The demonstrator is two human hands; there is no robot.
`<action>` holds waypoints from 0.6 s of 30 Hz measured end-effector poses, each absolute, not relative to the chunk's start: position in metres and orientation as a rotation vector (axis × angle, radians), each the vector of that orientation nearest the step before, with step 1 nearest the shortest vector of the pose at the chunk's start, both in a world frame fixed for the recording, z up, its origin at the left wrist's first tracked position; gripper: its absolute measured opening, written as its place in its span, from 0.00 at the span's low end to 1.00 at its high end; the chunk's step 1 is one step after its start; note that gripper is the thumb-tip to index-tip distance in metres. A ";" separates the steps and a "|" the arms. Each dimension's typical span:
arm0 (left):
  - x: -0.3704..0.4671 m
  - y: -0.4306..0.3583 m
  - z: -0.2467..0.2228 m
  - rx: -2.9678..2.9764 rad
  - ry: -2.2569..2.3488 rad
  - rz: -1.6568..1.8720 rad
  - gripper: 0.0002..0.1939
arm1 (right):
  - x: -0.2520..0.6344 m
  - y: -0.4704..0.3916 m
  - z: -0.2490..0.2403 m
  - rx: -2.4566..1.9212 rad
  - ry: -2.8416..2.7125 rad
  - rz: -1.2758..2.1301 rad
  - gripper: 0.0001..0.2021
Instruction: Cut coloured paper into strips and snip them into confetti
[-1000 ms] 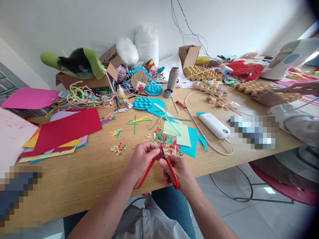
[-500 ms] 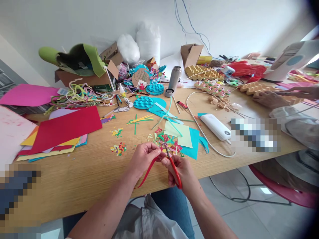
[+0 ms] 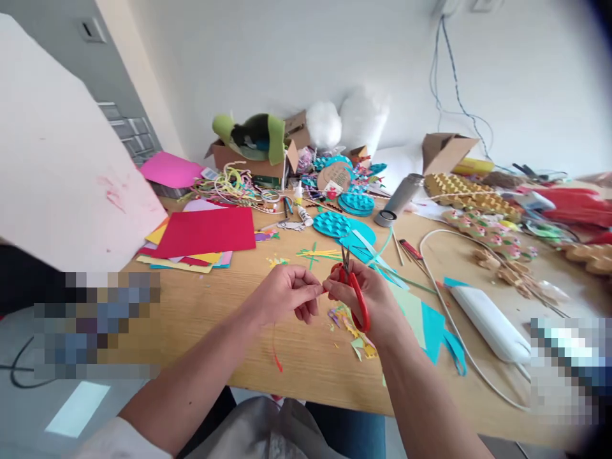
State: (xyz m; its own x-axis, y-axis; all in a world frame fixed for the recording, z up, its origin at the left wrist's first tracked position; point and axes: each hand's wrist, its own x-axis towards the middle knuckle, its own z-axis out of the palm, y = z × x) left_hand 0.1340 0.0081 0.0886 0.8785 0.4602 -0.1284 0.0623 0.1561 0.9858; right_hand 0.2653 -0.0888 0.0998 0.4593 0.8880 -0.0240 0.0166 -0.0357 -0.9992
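Note:
Above the table's near part, my left hand pinches a narrow red paper strip, mostly hidden by the fingers. A thin red tail of the strip hangs below that hand. My right hand is wrapped round red-handled scissors, blades pointing up and away from me. Its thumb and finger meet the left fingertips, where a bit of red shows between them. Colourful paper scraps lie below the right hand, partly covered by it. Beyond the hands are thin yellow and green strips.
Coloured sheets with a red one on top lie left. A tilted grey flask stands behind blue egg-carton pieces. Right are a white power bank and its cable. A large white sheet rises at the left edge.
My view has swung left, so the table's things sit further right. The red strip now hangs as a thin, twisted tail, where a broader band showed before. The scissor blades point more upright.

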 end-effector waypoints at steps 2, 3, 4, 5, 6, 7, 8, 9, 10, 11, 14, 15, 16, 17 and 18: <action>0.118 0.019 0.104 1.491 0.482 0.496 0.13 | 0.258 -0.071 0.111 -1.399 -0.871 0.819 0.15; 0.109 0.020 0.112 1.563 0.530 0.700 0.14 | 0.255 -0.063 0.117 -1.368 -0.873 0.784 0.14; 0.099 0.020 0.120 1.636 0.613 0.979 0.14 | 0.251 -0.054 0.124 -1.328 -0.879 0.747 0.14; 0.090 0.017 0.127 1.678 0.678 1.210 0.12 | 0.247 -0.046 0.131 -1.288 -0.879 0.701 0.13; 0.081 0.013 0.133 1.693 0.711 1.375 0.07 | 0.242 -0.037 0.138 -1.249 -0.877 0.663 0.12; 0.075 0.009 0.136 1.699 0.718 1.425 0.04 | 0.238 -0.030 0.145 -1.204 -0.881 0.634 0.12; 0.072 0.005 0.136 1.702 0.709 1.349 0.06 | 0.233 -0.023 0.151 -1.166 -0.885 0.612 0.11; 0.071 0.002 0.134 1.700 0.668 1.196 0.10 | 0.228 -0.016 0.157 -1.142 -0.887 0.596 0.11; 0.073 0.002 0.130 1.662 0.621 1.019 0.11 | 0.224 -0.011 0.162 -1.130 -0.900 0.587 0.10; 0.076 0.004 0.125 1.590 0.595 0.871 0.13 | 0.219 -0.006 0.165 -1.131 -0.916 0.581 0.10; 0.091 0.022 0.109 1.291 0.561 0.875 0.20 | 0.212 0.002 0.165 -1.167 -0.953 0.569 0.11; 0.096 0.030 0.106 1.216 0.524 0.930 0.23 | 0.212 0.004 0.161 -1.180 -0.947 0.569 0.12; 0.099 0.037 0.103 1.152 0.502 0.986 0.25 | 0.213 0.006 0.155 -1.192 -0.929 0.570 0.13; 0.102 0.045 0.100 1.101 0.487 1.030 0.25 | 0.214 0.008 0.147 -1.205 -0.898 0.578 0.14; 0.105 0.051 0.098 1.063 0.486 1.061 0.24 | 0.217 0.010 0.138 -1.222 -0.861 0.590 0.14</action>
